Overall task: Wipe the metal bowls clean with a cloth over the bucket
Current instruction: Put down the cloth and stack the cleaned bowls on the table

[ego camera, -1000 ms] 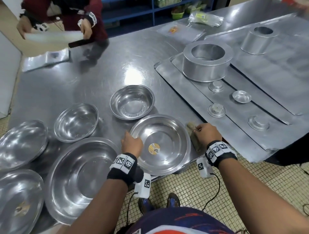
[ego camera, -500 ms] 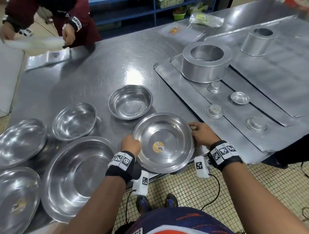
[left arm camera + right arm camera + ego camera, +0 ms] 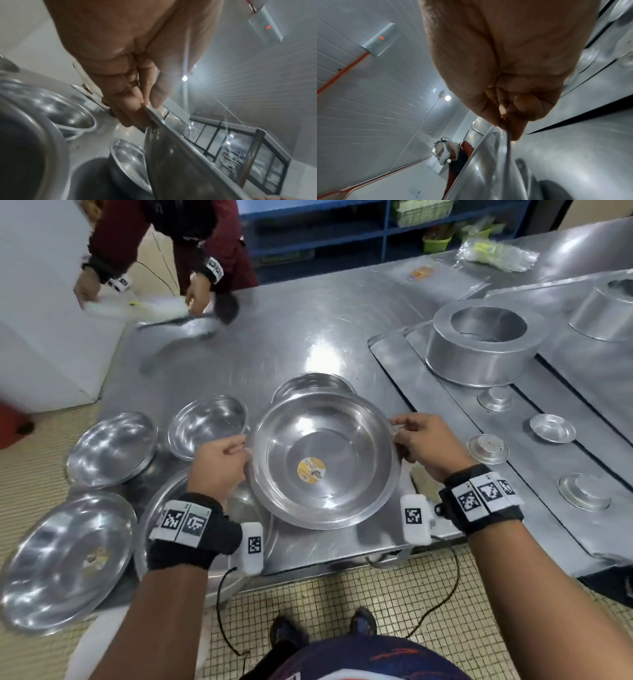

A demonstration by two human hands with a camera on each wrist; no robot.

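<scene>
Bowl [image 3: 325, 460] lifted off worktop [image 3: 274, 344]: left hand [image 3: 219, 463] grip pinching rim at 9 o'clock, right hand [image 3: 428, 443] at 3 o'clock.

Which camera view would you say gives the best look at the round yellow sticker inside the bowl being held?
The head view: the yellow sticker lies in plain sight on the floor of the held bowl, between the left hand and the right hand. Both wrist views show only the bowl's rim and outer wall, never the sticker.
</scene>
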